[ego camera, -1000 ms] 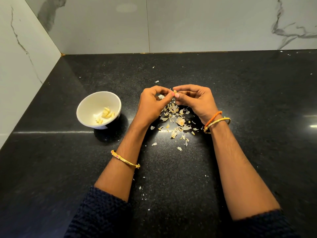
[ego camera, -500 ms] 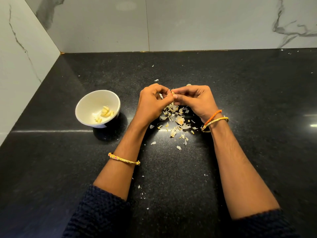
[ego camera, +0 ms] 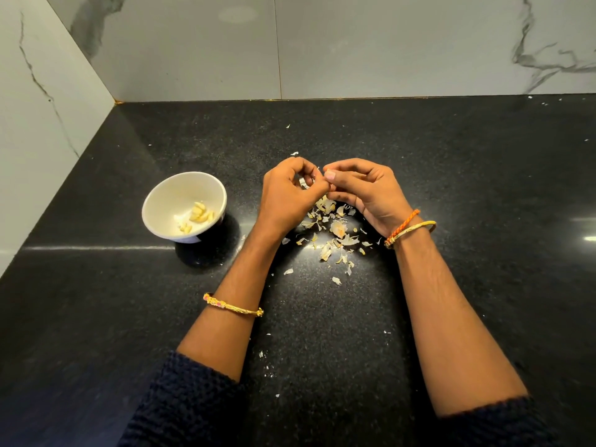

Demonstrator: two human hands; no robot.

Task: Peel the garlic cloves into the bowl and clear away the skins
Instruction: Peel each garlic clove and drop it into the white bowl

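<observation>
My left hand [ego camera: 287, 195] and right hand [ego camera: 364, 188] meet fingertip to fingertip, fingers curled in a tight grip on a garlic clove [ego camera: 328, 173], which is almost wholly hidden between them; only a pale sliver shows. Just below my hands, a heap of skins [ego camera: 335, 230] lies on the black table [ego camera: 451, 156], partly covered by my palms, with tiny flakes scattered nearer me. To my left stands the white bowl [ego camera: 167, 195], well apart from the heap, holding peeled cloves [ego camera: 200, 214]. My sleeves are cut off at the bottom edge.
</observation>
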